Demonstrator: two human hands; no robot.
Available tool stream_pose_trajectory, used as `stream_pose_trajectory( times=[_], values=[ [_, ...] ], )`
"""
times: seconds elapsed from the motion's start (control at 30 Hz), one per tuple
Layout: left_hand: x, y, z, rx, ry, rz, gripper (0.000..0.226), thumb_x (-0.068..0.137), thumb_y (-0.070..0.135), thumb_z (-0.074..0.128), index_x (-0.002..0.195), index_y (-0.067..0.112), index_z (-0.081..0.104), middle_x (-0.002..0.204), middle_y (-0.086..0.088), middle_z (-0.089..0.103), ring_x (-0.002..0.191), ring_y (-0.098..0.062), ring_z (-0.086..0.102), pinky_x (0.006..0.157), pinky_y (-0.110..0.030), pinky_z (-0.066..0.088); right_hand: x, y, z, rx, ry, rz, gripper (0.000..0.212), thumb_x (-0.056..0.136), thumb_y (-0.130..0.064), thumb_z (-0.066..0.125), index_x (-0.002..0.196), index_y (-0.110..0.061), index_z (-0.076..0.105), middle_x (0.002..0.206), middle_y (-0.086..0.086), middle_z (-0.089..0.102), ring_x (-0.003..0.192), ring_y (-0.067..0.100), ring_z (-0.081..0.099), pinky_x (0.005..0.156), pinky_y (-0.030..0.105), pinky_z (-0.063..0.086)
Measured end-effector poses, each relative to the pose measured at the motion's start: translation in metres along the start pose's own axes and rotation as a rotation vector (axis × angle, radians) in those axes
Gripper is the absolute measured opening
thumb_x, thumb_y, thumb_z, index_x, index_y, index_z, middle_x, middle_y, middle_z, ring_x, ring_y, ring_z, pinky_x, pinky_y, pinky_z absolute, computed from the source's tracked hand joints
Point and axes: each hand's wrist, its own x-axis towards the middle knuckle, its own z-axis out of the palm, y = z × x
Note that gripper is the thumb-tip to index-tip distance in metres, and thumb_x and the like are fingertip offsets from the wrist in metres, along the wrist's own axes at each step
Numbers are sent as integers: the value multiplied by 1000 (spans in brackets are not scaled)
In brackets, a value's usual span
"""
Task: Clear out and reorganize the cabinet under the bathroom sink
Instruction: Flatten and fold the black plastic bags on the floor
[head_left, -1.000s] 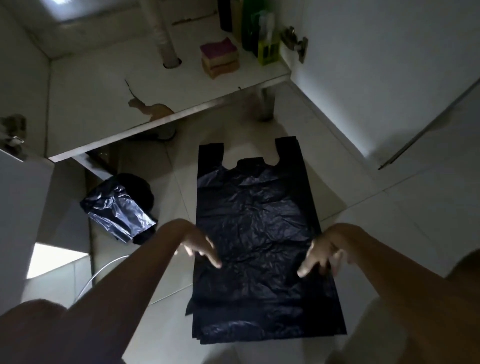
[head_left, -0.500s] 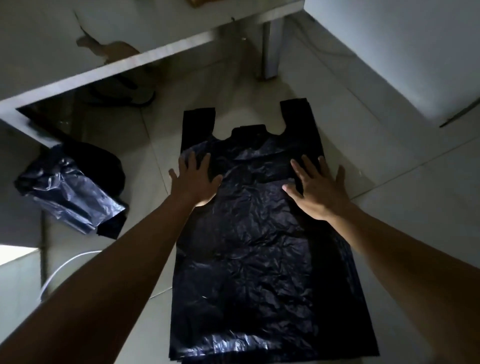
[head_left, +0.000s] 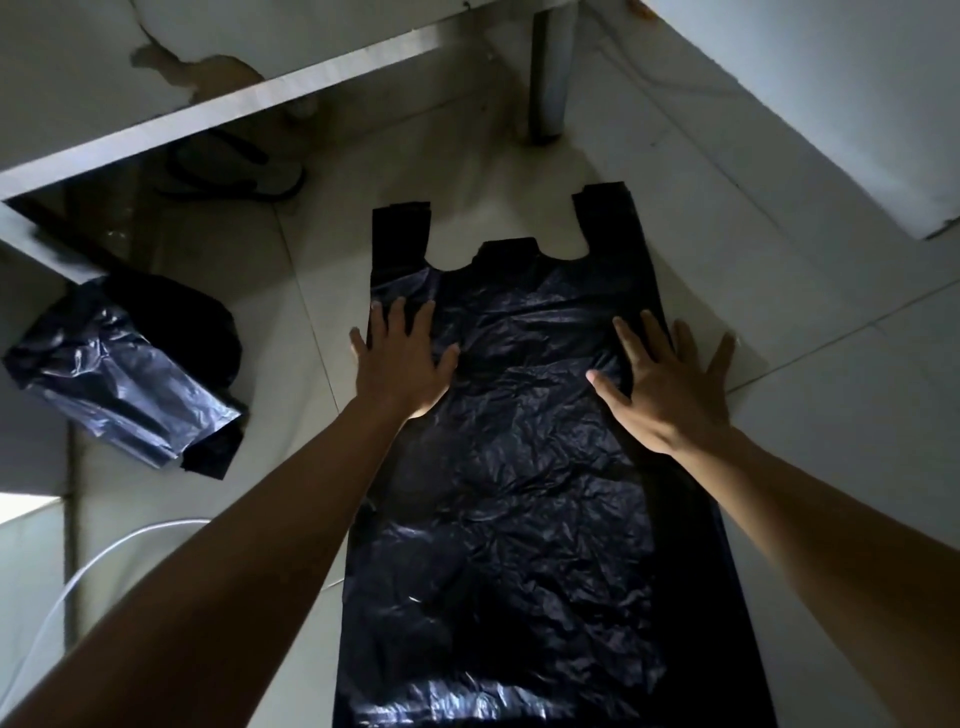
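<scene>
A single wide-angle head camera looks steeply down and forward at the floor (head_left: 831, 415) from close above it, with both forearms running in from the bottom corners. It faces the cabinet (head_left: 260, 98), whose front edge crosses the top left. It is near enough that the bag (head_left: 509, 493) fills the centre down to the bottom edge.

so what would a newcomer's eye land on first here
The big black plastic bag spread flat on the floor tiles at centre, with the left hand and right hand pressed flat on its upper part, below the handles. Next, the crumpled black bag lying at left, and the brown stain on the cabinet base at top left.
</scene>
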Motion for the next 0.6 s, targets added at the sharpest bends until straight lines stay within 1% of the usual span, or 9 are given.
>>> stream_pose_trajectory(
  times=[0.07,0.13,0.2,0.3,0.4,0.47,0.53,0.6],
  values=[
    [6,-1,-3,-25,99,-3,68,96,58,37,154,24,21,161,-14,14,150,-34,5,117,-62,10,6,-4,-6,25,67,13,78,91,-77,17,157,-36,10,167,0,6,152,30,6,114,67,-9],
    [17,-4,-6,-40,154,-17,67,96,56,39,152,24,23,161,-15,15,149,-35,8,116,-62,14,17,-10,-11,78,120,4,76,93,-72,22,157,-32,10,167,1,6,153,28,6,115,65,-7],
    [29,-5,-7,-55,125,-50,71,97,58,37,155,23,16,164,-12,6,150,-34,3,118,-60,10,34,-17,-13,113,149,-39,77,94,-70,24,158,-31,5,167,0,1,153,25,1,116,63,-8],
    [47,-7,-8,-41,48,-67,78,97,63,29,158,21,1,165,-9,-7,151,-33,-6,120,-58,3,59,-27,-11,136,150,-72,79,95,-69,22,158,-29,-3,167,-1,-7,154,24,-8,118,60,-7],
    [58,-4,-1,5,-48,-29,82,96,68,20,157,21,-8,164,-5,-16,151,-30,-13,119,-59,-3,69,-27,1,156,100,-17,81,95,-70,17,159,-26,-6,167,-1,-10,153,24,-10,120,61,-5],
    [59,-1,5,28,-53,-20,82,96,68,19,157,22,-9,164,-4,-17,150,-29,-15,118,-61,-7,68,-25,10,155,82,12,82,94,-72,13,159,-24,-7,167,0,-12,153,23,-11,119,61,-5],
    [59,4,9,33,5,-29,80,96,64,22,158,20,-5,165,-5,-14,151,-29,-15,117,-62,-7,65,-23,14,137,101,13,83,93,-73,10,159,-24,-8,166,0,-12,153,23,-12,118,62,-6],
    [60,9,12,65,119,-16,80,96,59,26,158,16,0,165,-9,-9,151,-31,-11,119,-60,-4,64,-21,13,123,129,6,84,93,-75,11,159,-25,-5,167,-1,-10,153,22,-9,116,65,-7]
  ],
)
